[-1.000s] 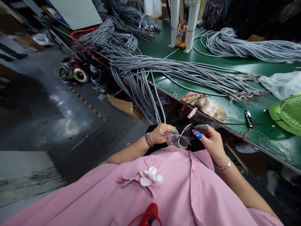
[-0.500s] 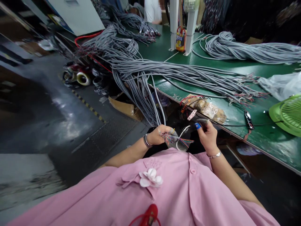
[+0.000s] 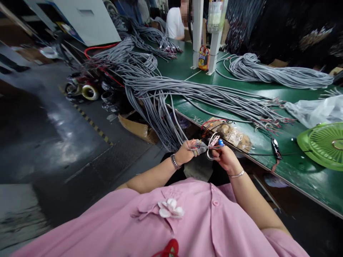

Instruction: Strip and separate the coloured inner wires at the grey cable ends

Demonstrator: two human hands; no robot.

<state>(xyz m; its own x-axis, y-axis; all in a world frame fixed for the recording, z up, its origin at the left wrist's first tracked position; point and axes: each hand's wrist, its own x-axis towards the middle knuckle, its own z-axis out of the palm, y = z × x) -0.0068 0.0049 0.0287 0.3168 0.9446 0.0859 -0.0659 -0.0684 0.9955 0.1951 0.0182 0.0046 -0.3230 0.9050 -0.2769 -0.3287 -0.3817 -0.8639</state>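
My left hand [image 3: 187, 151] is closed round the stripped end of a grey cable, with thin coloured wires [image 3: 197, 144] fanning out past the fingers. Grey wrapping covers some of its fingertips. Close beside it, my right hand [image 3: 226, 157] is closed, pinching the wire ends; a blue cover [image 3: 220, 142] is on its thumb. A white strand [image 3: 209, 154] loops between the hands. Just above the right fingers, at the bench edge, is a small pinkish-white slotted piece [image 3: 214, 141]. The exact grip on the wires is partly hidden by the fingers.
Bundled grey cables [image 3: 193, 87] lie across the green bench [image 3: 297, 150] and hang off its edge. A taped block [image 3: 233, 134], a black-handled cutter [image 3: 275, 148], a green fan [image 3: 325, 144] and a plastic bag [image 3: 316, 109] are on the bench. A person in white [image 3: 174, 23] is behind.
My right hand has moved left and down to meet my left hand at the wires. The left hand has shifted slightly right. The camera view has tilted and turned a little.
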